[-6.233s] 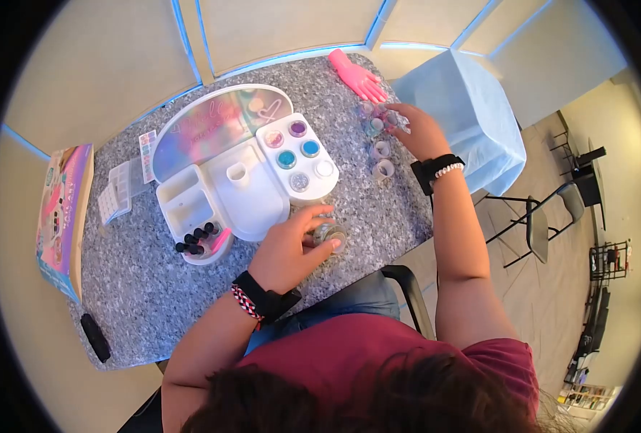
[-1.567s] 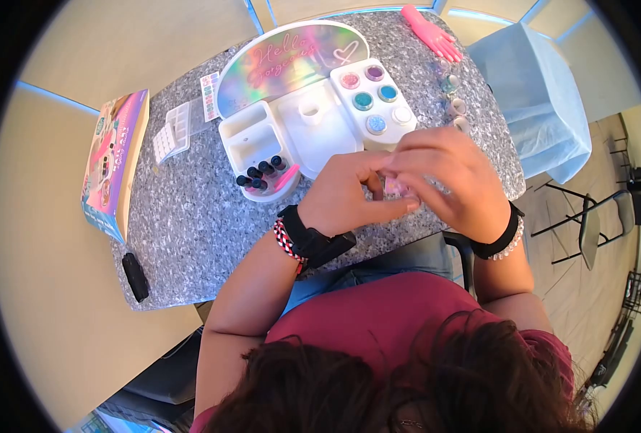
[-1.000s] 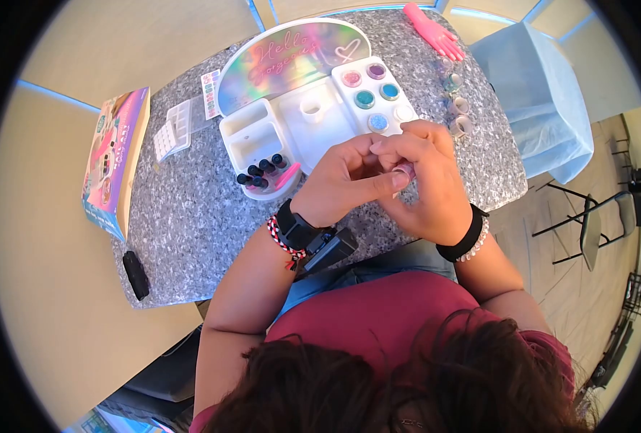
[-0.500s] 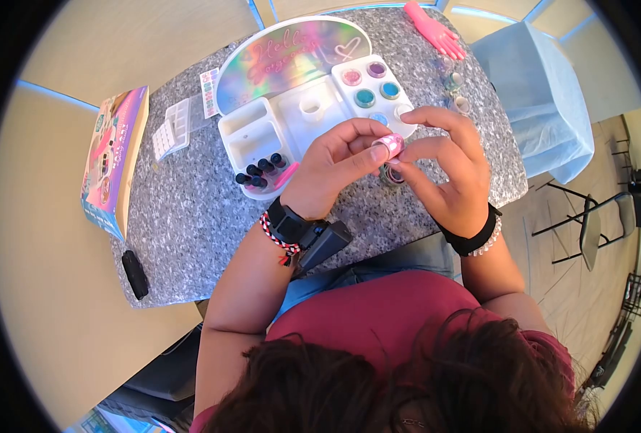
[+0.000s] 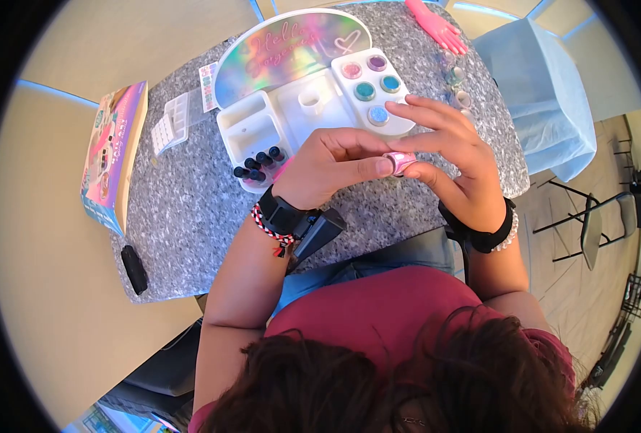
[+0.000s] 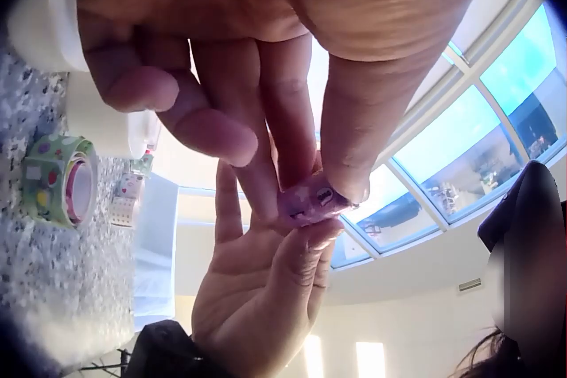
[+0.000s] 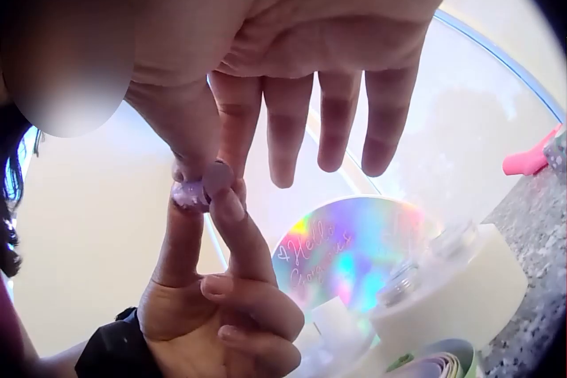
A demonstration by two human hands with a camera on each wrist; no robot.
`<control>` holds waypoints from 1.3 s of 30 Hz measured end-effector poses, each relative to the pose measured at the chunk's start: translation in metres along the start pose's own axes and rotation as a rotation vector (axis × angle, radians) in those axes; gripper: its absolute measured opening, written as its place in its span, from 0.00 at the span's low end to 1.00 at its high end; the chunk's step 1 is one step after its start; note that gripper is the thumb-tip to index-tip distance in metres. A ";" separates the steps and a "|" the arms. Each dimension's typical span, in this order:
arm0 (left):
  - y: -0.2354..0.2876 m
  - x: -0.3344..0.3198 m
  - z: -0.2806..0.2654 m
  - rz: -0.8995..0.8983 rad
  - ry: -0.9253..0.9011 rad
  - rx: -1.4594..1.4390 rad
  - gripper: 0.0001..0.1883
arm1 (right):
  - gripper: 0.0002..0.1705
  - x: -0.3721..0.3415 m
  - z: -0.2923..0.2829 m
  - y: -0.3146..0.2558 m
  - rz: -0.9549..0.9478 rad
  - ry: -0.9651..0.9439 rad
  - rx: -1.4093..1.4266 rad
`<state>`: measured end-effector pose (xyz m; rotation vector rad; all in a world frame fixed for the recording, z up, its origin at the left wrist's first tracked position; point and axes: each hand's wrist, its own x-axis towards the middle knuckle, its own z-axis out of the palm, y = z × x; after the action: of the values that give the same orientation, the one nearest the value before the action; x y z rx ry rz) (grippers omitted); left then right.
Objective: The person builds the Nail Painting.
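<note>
A small pink patterned roll of tape is held up between both hands over the near part of the table. My left hand pinches it between thumb and index finger. From the other side, my right hand pinches its edge with thumb and index finger, the other fingers spread out straight. Pale marks show on the roll of tape in the left wrist view. Below the hands stands a green patterned tape roll, with a smaller tape roll beyond it.
A white nail-art station bears several glitter pots and black-capped bottles. At the back right lie a pink model hand and several clear tape rolls. A box and a black case are on the left.
Earlier my right hand was at the rolls at the back right. Both hands have since come together on the pink roll, which has turned, and the right fingers have spread.
</note>
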<state>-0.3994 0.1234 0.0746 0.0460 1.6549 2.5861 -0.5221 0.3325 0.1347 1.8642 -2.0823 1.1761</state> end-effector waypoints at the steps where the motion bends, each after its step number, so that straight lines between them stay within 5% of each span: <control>1: -0.001 0.000 0.000 0.003 0.000 0.039 0.16 | 0.16 -0.001 -0.001 0.001 0.002 -0.001 0.000; 7: 0.004 0.003 0.003 -0.043 0.130 0.263 0.20 | 0.12 -0.014 -0.001 0.007 0.237 0.029 0.150; 9: 0.003 0.004 0.005 -0.026 0.185 0.288 0.22 | 0.11 -0.022 -0.001 0.011 0.419 -0.130 0.175; 12: 0.002 0.004 0.006 -0.020 0.233 0.281 0.23 | 0.09 -0.027 0.005 0.014 0.424 -0.160 0.191; 31: 0.000 0.005 0.008 -0.008 0.255 0.300 0.19 | 0.19 -0.030 0.010 0.013 0.261 -0.116 -0.052; 39: 0.004 0.004 0.013 0.046 0.255 0.271 0.18 | 0.30 -0.049 0.024 0.007 0.055 -0.322 -0.306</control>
<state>-0.4024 0.1335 0.0835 -0.2441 2.1058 2.4655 -0.5071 0.3568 0.0880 1.9570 -2.3263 0.5477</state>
